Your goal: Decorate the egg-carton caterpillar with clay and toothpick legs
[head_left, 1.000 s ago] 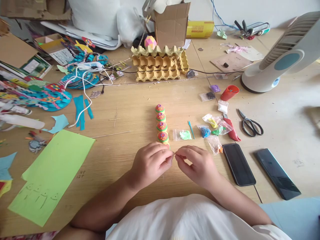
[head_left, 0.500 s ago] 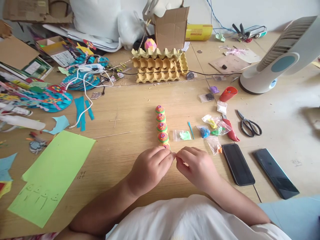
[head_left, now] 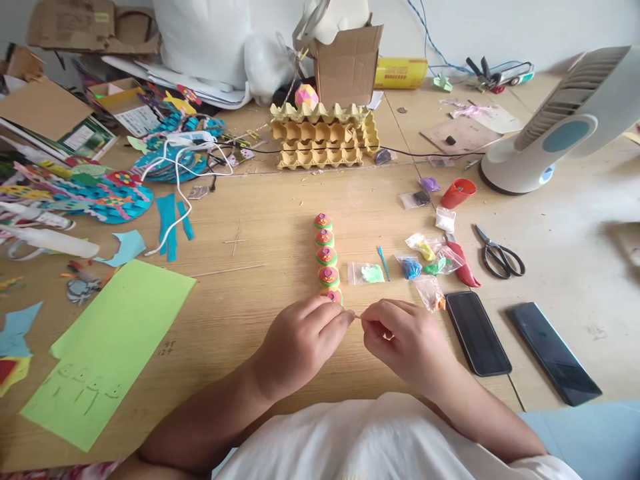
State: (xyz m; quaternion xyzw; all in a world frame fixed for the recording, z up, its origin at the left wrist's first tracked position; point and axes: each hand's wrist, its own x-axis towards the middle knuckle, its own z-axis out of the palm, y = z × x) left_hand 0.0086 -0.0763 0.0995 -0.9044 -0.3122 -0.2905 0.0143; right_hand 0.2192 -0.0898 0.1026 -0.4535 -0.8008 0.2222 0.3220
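Observation:
My left hand (head_left: 305, 340) is closed in a pinch near the table's front, just below a column of several round red, green and yellow clay pieces (head_left: 326, 257). Facing it, my right hand (head_left: 403, 337) is pinched too. A tiny, thin, light-coloured bit shows between the two sets of fingertips; what it is stays too small to tell. The nearest clay piece is partly hidden by my left hand. Right of the column lie a bag of pale green clay (head_left: 371, 273) and a blue stick tool (head_left: 383, 263).
Bagged clay (head_left: 411, 267), black scissors (head_left: 500, 253), a red cup (head_left: 458, 193) and two phones (head_left: 479, 333) lie to the right. Green paper (head_left: 115, 340) is at the left. Egg cartons (head_left: 320, 157) and a white fan (head_left: 550, 133) stand behind.
My hands have moved slightly apart, and a thin bit now shows between the fingertips. The whole view has shifted a little, moving the table's things slightly right and down.

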